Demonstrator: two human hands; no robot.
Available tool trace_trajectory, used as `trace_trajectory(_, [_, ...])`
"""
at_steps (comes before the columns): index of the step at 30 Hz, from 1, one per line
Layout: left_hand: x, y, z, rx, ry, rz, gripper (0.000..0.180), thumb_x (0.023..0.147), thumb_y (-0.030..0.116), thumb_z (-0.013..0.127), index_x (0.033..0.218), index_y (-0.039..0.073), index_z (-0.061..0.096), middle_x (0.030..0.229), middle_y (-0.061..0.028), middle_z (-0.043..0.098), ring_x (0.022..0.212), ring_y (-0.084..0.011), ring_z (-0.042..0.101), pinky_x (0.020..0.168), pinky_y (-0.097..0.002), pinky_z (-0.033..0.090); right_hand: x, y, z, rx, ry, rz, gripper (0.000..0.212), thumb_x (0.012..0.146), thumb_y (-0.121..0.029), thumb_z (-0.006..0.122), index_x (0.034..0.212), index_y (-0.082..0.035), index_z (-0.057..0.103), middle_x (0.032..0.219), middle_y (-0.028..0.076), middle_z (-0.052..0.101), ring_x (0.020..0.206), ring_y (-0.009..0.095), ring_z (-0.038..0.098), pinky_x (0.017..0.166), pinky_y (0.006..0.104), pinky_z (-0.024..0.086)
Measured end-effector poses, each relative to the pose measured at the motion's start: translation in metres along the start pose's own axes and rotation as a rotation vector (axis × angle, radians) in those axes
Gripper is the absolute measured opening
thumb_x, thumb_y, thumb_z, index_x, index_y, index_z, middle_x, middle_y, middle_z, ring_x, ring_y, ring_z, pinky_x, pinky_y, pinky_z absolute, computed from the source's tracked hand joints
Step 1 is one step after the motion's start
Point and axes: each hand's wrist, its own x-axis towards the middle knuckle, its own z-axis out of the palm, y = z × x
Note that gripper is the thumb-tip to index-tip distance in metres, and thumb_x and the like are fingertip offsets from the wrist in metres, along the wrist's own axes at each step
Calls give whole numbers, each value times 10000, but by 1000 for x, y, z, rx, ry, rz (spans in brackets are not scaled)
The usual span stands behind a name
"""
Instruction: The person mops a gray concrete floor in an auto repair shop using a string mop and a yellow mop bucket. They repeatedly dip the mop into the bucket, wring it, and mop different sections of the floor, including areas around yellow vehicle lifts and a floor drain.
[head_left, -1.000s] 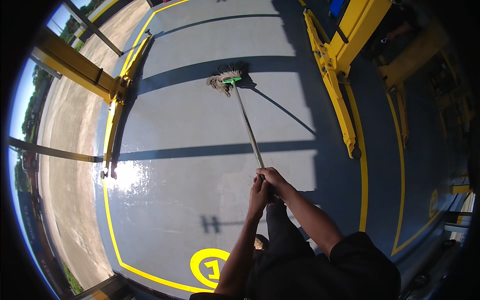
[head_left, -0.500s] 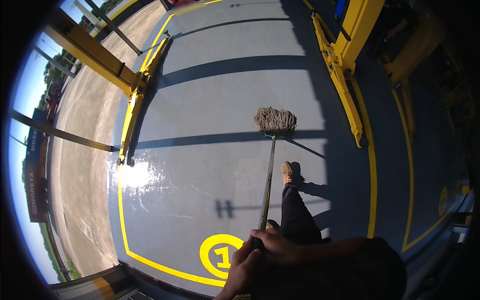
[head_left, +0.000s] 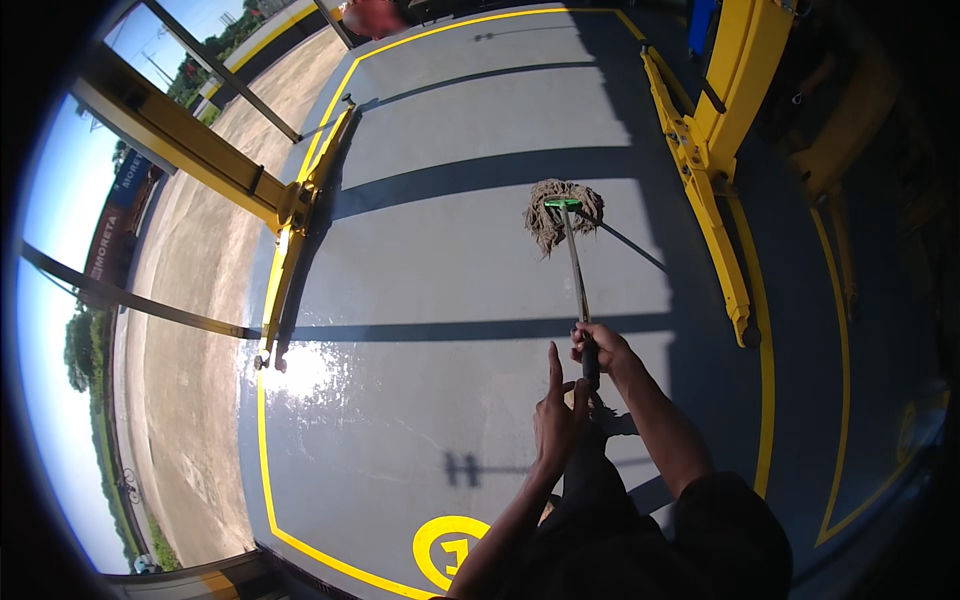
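Observation:
The string mop (head_left: 578, 275) stretches away from me over the grey floor. Its grey-brown strands (head_left: 543, 228) are spread around a green clamp at the far end of the pole. My right hand (head_left: 606, 352) is closed around the dark grip near the top of the pole. Beside the end of that grip is my left hand (head_left: 558, 425), index finger pointing up and thumb apart from it. The left thumb is against or very near the grip; I cannot tell which. Under my arms, my dark trouser leg and shoe are partly hidden.
Yellow lift posts with low arms stand on both sides, the left arm (head_left: 290, 240) and right arm (head_left: 710, 220) reaching along the floor. Yellow lines (head_left: 262, 440) border the bay. Wet, shiny floor (head_left: 310, 370) lies to the left, and deep shade covers the right.
Both hands have moved forward and up with the pole, and the mop head has slid farther away and spread out. My left hand has loosened from the pole, its index finger now extended.

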Motion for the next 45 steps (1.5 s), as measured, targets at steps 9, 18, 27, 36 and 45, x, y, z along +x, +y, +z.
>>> trace_trajectory(9, [-65,-29,-53,-37,-202,36,674,1042,253,645,1640,136,356,1314,-196,690,1072,-297,735,889,-422,604,18,-95,-35,-79,-41,-176,171,1080,-198,576,952,-88,554,805,24,601,663,125,593,653,340,573])
trace_trajectory(18, [-205,-27,-4,80,-609,1012,687,990,315,701,1585,91,438,1603,-204,428,1481,-417,415,1224,-514,374,-272,219,-95,269,-205,-89,254,1097,-341,596,1070,-89,588,877,0,578,682,80,533,624,226,491])
trace_trajectory(27, [-316,-37,7,-158,-645,1612,307,1023,209,530,1157,-40,649,1092,-117,711,990,-205,713,871,-314,575,-416,321,-26,321,162,122,237,1064,-252,638,906,-118,524,731,-38,440,579,54,418,513,198,395])
trace_trajectory(36, [-163,-40,81,-183,-456,1541,425,841,118,634,1251,17,587,1146,-147,648,1076,-370,656,979,-421,534,-305,177,-43,354,-114,50,320,1094,-305,594,854,-102,537,713,-36,514,567,61,483,497,224,410])
trace_trajectory(45, [-70,37,136,231,-228,440,453,1027,96,590,1476,113,525,1581,-169,462,1487,-389,426,1199,-525,395,-55,-128,-127,218,-234,-313,286,1068,-250,617,856,-77,534,690,9,520,556,106,511,521,276,499])
